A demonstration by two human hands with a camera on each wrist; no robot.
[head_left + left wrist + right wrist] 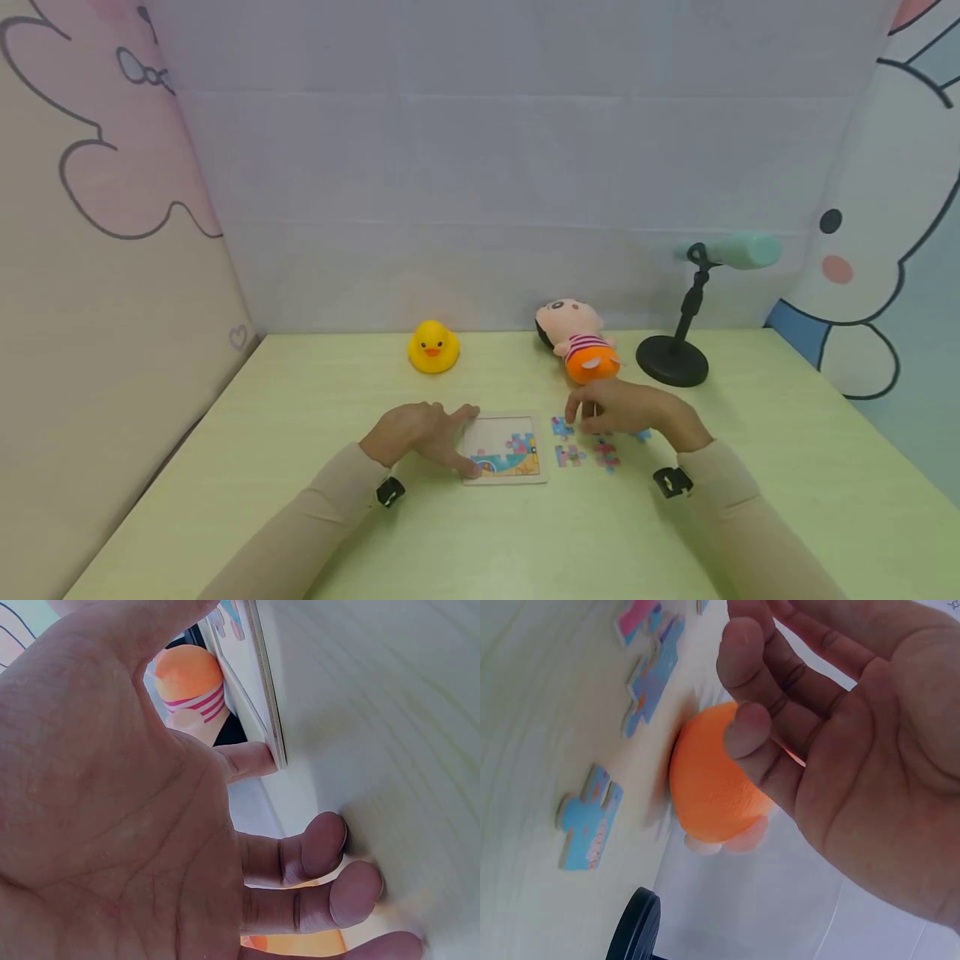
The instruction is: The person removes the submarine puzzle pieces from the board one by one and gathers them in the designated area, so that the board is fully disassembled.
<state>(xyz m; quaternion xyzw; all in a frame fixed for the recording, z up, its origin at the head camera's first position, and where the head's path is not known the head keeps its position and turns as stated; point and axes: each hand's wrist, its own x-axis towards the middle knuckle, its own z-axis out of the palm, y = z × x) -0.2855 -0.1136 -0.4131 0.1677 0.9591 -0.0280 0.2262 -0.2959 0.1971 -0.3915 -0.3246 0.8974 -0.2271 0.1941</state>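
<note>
My left hand (423, 432) spreads thumb and index finger along the left side of a puzzle tray (543, 458), steadying it. In the left wrist view the index fingertip touches the edge of the tray (271, 712), while the other fingers reach down toward the tabletop. Joined puzzle pieces (510, 463) fill the lower part and right side of the tray. Over the loose pieces, my right hand (618, 407) points downward, index fingertip right at a blue piece (559, 428). In the right wrist view its other fingers are loosely bent; thumb and index tips are out of frame.
Loose pieces (570, 456) lie right of the tray, another blue piece (589, 825) farther right. Behind stand a yellow rubber duck (433, 347) and a plush doll (588, 346) in orange shorts. A black stand (672, 360) holds a mint-green cylinder (742, 250) at the back right.
</note>
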